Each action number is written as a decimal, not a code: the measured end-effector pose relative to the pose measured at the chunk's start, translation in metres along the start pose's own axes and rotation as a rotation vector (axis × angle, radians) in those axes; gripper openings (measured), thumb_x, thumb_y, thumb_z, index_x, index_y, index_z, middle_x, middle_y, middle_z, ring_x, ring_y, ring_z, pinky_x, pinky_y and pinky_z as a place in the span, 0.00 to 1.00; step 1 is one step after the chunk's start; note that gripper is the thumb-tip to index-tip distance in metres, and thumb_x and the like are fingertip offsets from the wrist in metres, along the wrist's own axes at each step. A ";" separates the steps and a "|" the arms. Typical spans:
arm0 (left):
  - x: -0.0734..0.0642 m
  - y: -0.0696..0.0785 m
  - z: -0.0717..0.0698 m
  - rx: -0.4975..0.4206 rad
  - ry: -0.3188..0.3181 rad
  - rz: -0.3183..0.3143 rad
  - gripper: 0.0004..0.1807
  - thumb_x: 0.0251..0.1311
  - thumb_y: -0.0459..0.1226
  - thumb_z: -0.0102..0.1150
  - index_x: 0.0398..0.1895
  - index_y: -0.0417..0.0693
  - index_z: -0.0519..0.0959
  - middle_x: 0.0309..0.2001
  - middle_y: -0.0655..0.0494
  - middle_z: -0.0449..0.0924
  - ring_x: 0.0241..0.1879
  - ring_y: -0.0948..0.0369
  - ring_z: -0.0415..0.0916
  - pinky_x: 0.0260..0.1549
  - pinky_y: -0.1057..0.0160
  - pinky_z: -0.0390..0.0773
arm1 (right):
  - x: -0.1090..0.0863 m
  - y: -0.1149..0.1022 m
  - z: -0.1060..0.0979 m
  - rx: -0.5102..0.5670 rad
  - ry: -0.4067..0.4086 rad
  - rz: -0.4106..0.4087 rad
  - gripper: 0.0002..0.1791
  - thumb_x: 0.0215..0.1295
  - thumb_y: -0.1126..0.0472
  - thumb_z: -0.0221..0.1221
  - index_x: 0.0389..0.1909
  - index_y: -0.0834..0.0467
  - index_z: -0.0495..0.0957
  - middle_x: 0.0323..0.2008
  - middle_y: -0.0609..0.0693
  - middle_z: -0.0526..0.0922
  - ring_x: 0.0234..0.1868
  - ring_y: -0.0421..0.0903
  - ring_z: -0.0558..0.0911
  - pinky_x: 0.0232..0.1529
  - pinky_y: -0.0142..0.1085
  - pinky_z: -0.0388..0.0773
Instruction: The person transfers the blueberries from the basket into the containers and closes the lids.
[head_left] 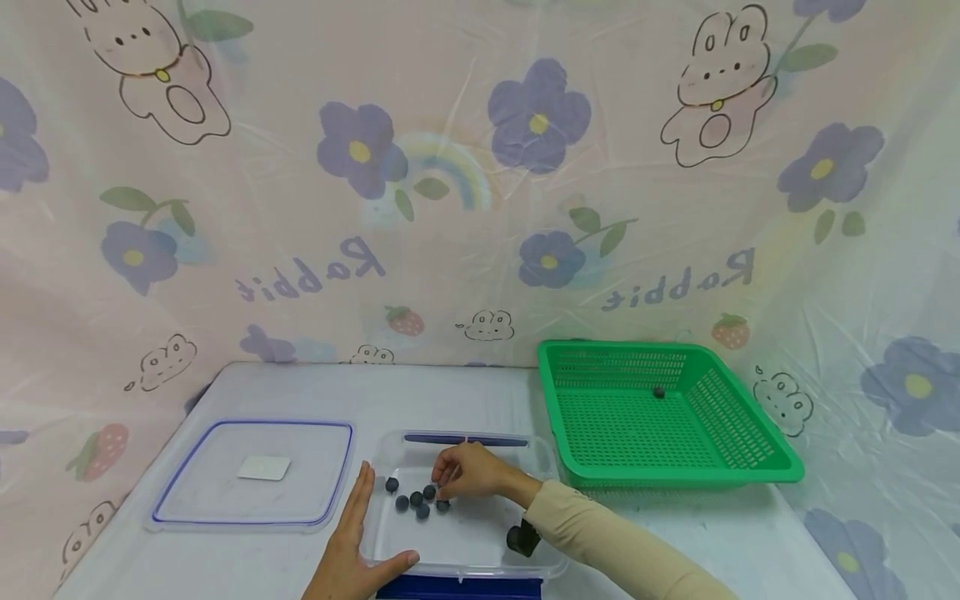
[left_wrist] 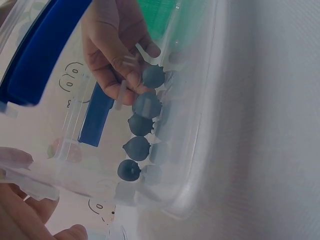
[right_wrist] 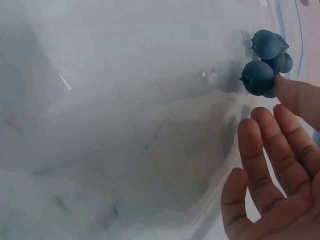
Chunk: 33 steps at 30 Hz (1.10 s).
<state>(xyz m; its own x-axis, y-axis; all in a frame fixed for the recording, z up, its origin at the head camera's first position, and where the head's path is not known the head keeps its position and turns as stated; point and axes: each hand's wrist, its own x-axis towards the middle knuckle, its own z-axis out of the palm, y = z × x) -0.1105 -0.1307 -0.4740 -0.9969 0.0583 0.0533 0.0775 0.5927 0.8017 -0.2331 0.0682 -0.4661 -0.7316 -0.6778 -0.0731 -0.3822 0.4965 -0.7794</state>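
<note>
Several dark blueberries [head_left: 416, 499] lie grouped on the left floor of a clear plastic box [head_left: 480, 542] with blue latch flaps. My right hand [head_left: 468, 471] reaches down into the box, its fingers bent loosely over the group. In the right wrist view, the thumb touches the edge of a blueberry [right_wrist: 258, 78], and no berry shows between thumb and index finger. My left hand [head_left: 348, 542] rests along the box's left side, fingers straight and thumb over the front left corner. Through the clear wall in the left wrist view, a row of blueberries [left_wrist: 137, 149] shows near the right fingertips.
A green basket [head_left: 630, 425] stands at the back right with one blueberry [head_left: 659, 392] in it. On the left lies a clear lid [head_left: 202, 500] with a blue seal and a white label [head_left: 264, 467]. A patterned curtain [head_left: 450, 250] hangs behind the white table [head_left: 300, 392].
</note>
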 end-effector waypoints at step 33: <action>0.000 -0.003 0.002 -0.021 0.027 0.029 0.60 0.37 0.54 0.68 0.70 0.55 0.39 0.69 0.51 0.34 0.64 0.45 0.39 0.52 0.36 0.47 | -0.002 -0.014 -0.015 -0.045 0.002 -0.152 0.07 0.54 0.64 0.60 0.35 0.59 0.78 0.30 0.41 0.79 0.30 0.33 0.76 0.31 0.26 0.74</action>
<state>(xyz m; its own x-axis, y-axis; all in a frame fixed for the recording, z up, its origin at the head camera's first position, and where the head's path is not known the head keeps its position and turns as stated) -0.1108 -0.1309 -0.4780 -0.9942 0.0540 0.0926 0.1067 0.5742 0.8117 -0.2347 0.0707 -0.4453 -0.6646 -0.7459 0.0447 -0.5132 0.4121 -0.7529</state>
